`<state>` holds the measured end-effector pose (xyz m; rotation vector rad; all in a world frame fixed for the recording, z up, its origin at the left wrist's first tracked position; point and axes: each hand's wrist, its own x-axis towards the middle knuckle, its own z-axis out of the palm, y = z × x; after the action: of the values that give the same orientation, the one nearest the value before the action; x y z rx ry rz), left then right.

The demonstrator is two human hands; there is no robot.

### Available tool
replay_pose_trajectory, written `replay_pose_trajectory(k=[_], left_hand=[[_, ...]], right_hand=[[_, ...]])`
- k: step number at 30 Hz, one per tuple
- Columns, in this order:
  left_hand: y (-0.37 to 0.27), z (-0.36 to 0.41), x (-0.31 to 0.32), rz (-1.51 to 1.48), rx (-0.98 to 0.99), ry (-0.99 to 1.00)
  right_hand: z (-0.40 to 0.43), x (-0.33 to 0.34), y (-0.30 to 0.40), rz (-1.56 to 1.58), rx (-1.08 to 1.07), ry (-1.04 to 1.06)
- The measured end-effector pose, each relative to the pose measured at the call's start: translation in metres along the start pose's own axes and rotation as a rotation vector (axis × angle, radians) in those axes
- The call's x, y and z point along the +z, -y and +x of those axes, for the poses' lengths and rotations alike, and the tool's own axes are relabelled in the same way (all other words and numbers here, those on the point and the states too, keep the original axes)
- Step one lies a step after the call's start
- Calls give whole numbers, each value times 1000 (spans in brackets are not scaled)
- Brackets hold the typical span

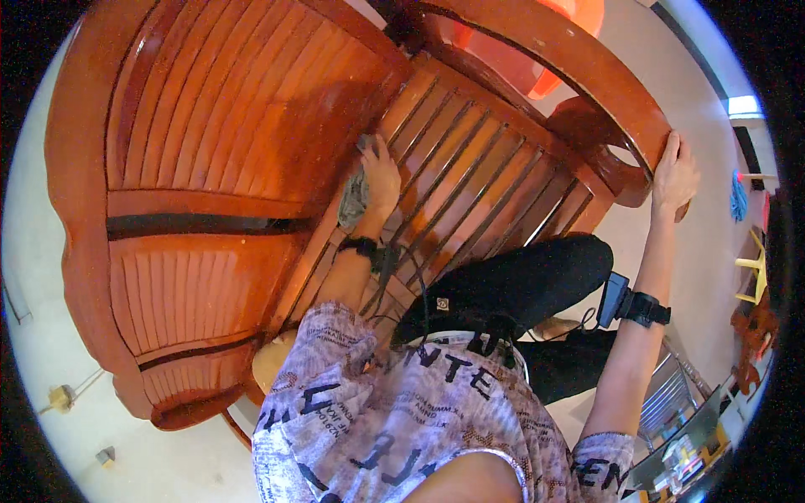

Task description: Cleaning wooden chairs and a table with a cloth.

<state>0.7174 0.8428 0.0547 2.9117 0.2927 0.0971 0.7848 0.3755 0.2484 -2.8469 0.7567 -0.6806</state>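
My left hand [381, 180] is on a bunched grey-green cloth [353, 200], pressed where the slatted seat [465, 163] of a varnished wooden bench meets its carved backrest [220, 107]. At the right, my right hand [677, 173] grips the front end of the bench's curved wooden armrest [604, 82]. One knee, in black trousers, rests on the seat slats. Both wrists wear black straps; a dark device with a cable is strapped near the right one.
Beyond the armrest stands an orange-red plastic object [566, 38]. Along the right edge are a blue mop head [738, 196], a yellow plastic item [751, 270] and a metal rack [670, 396]. A cable hangs over the seat near my left wrist.
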Motion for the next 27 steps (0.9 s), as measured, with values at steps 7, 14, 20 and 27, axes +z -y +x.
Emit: replay_pose_trajectory(k=[7, 14, 20, 27], left_hand=[[20, -19, -1, -12, 90, -10], [5, 41, 23, 7, 90, -60], [-19, 109, 16, -24, 236, -71], [-30, 136, -1, -59, 174, 5]], right_hand=[[2, -13, 11, 24, 21, -34], [-4, -18, 19, 30, 37, -6], [-3, -39, 40, 69, 12, -65], [-9, -59, 54, 122, 24, -83]])
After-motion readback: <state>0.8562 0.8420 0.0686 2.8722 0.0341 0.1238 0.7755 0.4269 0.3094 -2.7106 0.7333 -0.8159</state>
